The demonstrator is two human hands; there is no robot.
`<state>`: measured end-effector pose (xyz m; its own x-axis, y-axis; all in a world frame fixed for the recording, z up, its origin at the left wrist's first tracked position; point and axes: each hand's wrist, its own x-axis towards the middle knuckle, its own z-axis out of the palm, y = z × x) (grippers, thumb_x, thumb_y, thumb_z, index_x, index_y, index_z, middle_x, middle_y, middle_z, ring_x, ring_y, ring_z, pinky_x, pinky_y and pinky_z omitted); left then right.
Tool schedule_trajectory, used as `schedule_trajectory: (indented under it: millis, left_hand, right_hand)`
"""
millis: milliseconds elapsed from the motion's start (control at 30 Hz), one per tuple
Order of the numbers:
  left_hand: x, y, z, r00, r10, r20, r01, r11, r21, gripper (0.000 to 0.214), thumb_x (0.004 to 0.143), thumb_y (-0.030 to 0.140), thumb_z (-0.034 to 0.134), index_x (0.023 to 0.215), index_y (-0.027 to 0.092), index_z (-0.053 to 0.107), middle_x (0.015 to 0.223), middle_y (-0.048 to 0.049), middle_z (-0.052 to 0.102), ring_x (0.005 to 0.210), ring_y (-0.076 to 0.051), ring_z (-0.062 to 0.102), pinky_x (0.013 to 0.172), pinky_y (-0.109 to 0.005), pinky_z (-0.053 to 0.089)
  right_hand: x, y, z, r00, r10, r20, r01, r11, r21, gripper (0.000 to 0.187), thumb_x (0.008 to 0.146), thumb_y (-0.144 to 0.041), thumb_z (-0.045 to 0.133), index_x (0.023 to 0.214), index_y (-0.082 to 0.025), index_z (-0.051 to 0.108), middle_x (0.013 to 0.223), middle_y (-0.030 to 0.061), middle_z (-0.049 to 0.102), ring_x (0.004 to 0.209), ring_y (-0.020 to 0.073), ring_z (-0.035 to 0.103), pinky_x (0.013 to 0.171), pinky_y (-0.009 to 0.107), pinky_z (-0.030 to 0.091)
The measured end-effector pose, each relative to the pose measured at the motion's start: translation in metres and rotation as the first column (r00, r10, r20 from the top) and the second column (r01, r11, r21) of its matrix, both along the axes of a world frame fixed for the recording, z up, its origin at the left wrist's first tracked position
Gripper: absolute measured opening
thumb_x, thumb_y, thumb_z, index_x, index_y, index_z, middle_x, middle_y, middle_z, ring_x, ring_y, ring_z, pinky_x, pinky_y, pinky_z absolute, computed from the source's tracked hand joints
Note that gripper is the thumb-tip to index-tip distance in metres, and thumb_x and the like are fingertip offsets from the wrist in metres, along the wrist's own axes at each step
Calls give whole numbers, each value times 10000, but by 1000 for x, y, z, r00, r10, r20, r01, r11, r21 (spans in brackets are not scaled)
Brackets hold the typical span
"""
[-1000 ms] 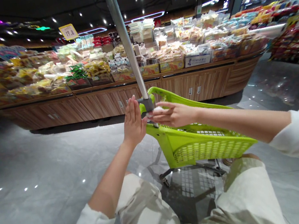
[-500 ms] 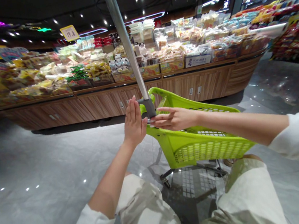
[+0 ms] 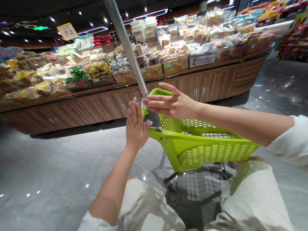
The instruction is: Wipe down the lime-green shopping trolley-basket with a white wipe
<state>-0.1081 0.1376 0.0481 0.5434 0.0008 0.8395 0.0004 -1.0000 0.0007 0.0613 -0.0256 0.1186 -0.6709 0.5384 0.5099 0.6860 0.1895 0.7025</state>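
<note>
My left hand (image 3: 136,128) is upright with fingers straight and close together, beside the grey bracket (image 3: 154,119) at the foot of a metal pole (image 3: 123,30). Across the lower pole reaches my right hand (image 3: 174,102), fingers stretched out to the left and one finger raised apart. A small white patch (image 3: 144,100) shows at its fingertips; I cannot make out what it is. Both hands are at the near end of a bright green shopping cart (image 3: 170,144). Contact between the left hand and the bracket is hard to judge.
Beyond the cart stands a long wooden display counter (image 3: 99,107) heaped with packaged snacks (image 3: 98,67). A price sign (image 3: 67,32) rises above it. More packets fill a rack (image 3: 306,36) at the right. Glossy grey tiles (image 3: 49,180) cover the floor.
My right hand has moved up and slightly left, from below the bracket to the lower pole, uncovering part of the bracket. The left hand stays nearly where it was.
</note>
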Motion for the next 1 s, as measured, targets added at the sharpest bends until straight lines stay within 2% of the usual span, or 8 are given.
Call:
schedule_trajectory:
  millis: [233,433,600,667,733,833,900,1000]
  left_hand:
    - [-1,-1,1,1000,-5,-16,5,1000,9,690,1030,430,284,1579,226,-80,1675,-90,-15,1543,-251,22,1239,-500,139]
    - [3,-3,0,1000,5,26,-5,1000,6,687,1030,420,288,1579,231,-80,1677,-84,-13,1544,-245,9,1243,-495,125]
    - [0,0,2,1000,-1,-1,1,1000,-8,705,1024,456,302,1581,237,-71,1676,-93,-1,1543,-251,37,1238,-498,144]
    - [-3,-2,-6,999,22,34,-23,1000,12,768,1008,473,361,1578,220,-87,1668,-108,-41,1539,-270,11,1237,-510,134]
    - [-7,-12,-20,993,55,100,-63,995,83,858,981,453,450,1574,171,-101,1653,-132,-78,1529,-293,-47,1239,-524,83]
    - [-12,-38,-44,996,55,-72,-34,966,258,767,969,324,466,1589,149,50,1636,-105,182,1532,-215,88,1255,-393,42]
    - [-13,-58,-53,953,128,-276,-45,957,288,678,962,229,414,1580,138,151,1601,-94,305,1516,-174,192,1251,-355,8]
    - [-12,-81,-56,884,246,-397,-146,953,266,681,917,185,409,1559,75,211,1615,-100,274,1520,-179,184,1250,-350,46]
  right_hand:
    - [-3,-2,-19,992,72,104,-63,995,-80,309,983,-139,460,1227,-191,642,1339,-6,649,1330,156,524,1254,374,264]
    - [-7,9,-7,971,25,-239,-30,999,-18,417,972,-96,459,1362,-215,543,1436,25,570,1432,188,389,1246,488,248]
    - [-17,-28,-64,910,-20,-414,-57,983,-173,462,925,-57,464,1333,-238,585,1394,26,607,1361,173,492,1189,425,353]
    - [-18,-50,-91,769,-61,-636,2,996,-94,584,872,-5,417,1381,-257,553,1433,43,568,1374,185,478,1186,451,337]
    - [-18,-69,-115,516,-26,-856,101,994,30,660,821,5,382,1396,-276,545,1447,46,553,1371,188,483,1170,465,343]
    - [-27,-83,-140,155,85,-984,193,974,115,640,801,-36,383,1343,-299,599,1407,23,593,1326,173,529,1122,440,401]
    - [-41,-82,-148,52,45,-998,180,982,53,622,810,-52,388,1342,-297,596,1409,22,593,1332,165,521,1127,435,383]
    - [-66,-67,-147,84,-170,-982,190,970,-151,651,807,-32,374,1392,-266,537,1441,46,563,1346,169,501,1164,470,274]
